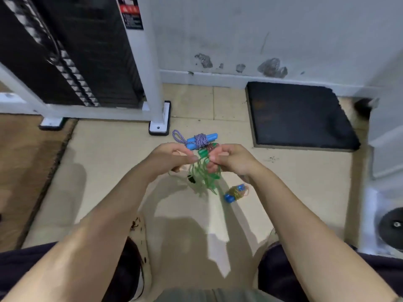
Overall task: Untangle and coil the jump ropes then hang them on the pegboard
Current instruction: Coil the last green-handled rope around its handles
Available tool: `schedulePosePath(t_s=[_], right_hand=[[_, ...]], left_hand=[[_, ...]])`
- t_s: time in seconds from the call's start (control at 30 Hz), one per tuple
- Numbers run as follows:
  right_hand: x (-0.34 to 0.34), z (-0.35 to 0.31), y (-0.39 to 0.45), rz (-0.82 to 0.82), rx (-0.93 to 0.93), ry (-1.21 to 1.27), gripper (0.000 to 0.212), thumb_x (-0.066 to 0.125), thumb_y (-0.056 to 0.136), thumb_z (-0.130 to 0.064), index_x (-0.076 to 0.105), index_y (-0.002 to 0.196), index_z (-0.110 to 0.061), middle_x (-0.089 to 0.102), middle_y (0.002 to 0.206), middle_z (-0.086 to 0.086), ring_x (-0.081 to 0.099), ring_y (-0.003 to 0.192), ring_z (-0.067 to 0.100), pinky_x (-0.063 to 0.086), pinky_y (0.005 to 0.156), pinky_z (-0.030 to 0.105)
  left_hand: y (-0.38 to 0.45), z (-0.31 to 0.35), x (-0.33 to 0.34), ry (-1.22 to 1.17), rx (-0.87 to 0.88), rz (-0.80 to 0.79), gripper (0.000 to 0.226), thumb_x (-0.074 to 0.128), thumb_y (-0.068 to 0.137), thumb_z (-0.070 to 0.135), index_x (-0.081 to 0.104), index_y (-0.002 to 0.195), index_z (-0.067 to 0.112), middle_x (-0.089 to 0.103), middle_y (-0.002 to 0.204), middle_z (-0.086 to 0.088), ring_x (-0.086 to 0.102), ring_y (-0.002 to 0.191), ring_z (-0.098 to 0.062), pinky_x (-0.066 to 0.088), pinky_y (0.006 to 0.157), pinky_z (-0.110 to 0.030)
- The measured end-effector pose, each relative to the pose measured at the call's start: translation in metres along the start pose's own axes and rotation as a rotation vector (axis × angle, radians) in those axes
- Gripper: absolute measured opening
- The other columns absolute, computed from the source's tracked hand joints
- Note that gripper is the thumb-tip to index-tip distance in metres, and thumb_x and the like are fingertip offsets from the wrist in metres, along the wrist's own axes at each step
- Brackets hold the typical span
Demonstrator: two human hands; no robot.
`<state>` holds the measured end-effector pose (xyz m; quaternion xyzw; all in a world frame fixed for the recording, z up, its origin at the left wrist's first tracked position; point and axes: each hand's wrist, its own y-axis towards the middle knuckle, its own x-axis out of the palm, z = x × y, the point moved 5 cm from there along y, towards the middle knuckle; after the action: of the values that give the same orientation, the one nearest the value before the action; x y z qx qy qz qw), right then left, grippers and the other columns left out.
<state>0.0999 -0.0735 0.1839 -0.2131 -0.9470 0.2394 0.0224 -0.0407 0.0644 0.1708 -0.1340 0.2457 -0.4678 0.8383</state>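
A green jump rope (204, 177) hangs in a tangled bunch between my two hands, its green handles (202, 152) near my fingers. My left hand (172, 158) pinches its strands from the left. My right hand (226, 159) grips the bunch from the right. Just beyond my hands, on the floor, lies a coiled jump rope with blue handles (201, 139) wrapped in purple-white cord. A second wound-up rope with blue handles (235, 192) and yellowish cord lies on the floor below my right hand. No pegboard is in view.
A white gym machine frame (152, 83) with a black weight stack stands at the upper left, its foot close to the ropes. A dark mat (301, 116) lies at the right by the wall. My knees fill the bottom of the view. A brown mat (26, 171) lies at the left.
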Motion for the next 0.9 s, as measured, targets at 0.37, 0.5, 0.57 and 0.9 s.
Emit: schedulePosePath(t_s=[0.37,0.5,0.57,0.9], right_hand=[[-0.004,-0.216,-0.181,0.032,-0.620,0.154,0.010,0.055,0.095,0.002,0.060,0.093,-0.006,0.071,0.078,0.010,0.068,0.065,0.020,0.059,0.070,0.030],[-0.034,-0.227,-0.212,0.248,-0.689,0.060,0.010,0.057,0.095,0.001,0.061,0.091,-0.007,0.069,0.075,0.011,0.062,0.052,0.019,0.051,0.055,0.028],[-0.049,-0.216,-0.213,0.293,-0.648,0.024,0.008,0.058,0.094,0.000,0.062,0.091,-0.006,0.067,0.069,0.008,0.055,0.046,0.018,0.046,0.049,0.025],[-0.054,-0.119,-0.164,0.010,-0.194,-0.477,0.024,0.066,0.094,-0.024,0.070,0.082,-0.003,0.066,0.067,0.007,0.060,0.061,0.012,0.050,0.058,0.025]], left_hand=[[-0.159,0.198,-0.001,0.008,0.547,-0.092,0.003,0.065,0.094,0.010,0.066,0.094,0.007,0.071,0.076,0.000,0.068,0.067,-0.010,0.052,0.067,-0.017],[-0.173,0.196,-0.021,0.033,0.514,0.048,0.018,0.067,0.094,0.018,0.068,0.079,0.008,0.055,0.053,-0.001,0.050,0.046,-0.010,0.043,0.051,-0.016],[-0.172,0.189,-0.028,0.031,0.503,0.050,0.022,0.068,0.093,0.026,0.070,0.072,0.018,0.051,0.053,0.001,0.045,0.047,-0.011,0.039,0.050,-0.017],[-0.145,0.175,-0.031,0.138,0.515,0.306,0.016,0.070,0.091,0.033,0.075,0.079,0.023,0.057,0.065,-0.013,0.043,0.054,-0.011,0.041,0.059,-0.026]])
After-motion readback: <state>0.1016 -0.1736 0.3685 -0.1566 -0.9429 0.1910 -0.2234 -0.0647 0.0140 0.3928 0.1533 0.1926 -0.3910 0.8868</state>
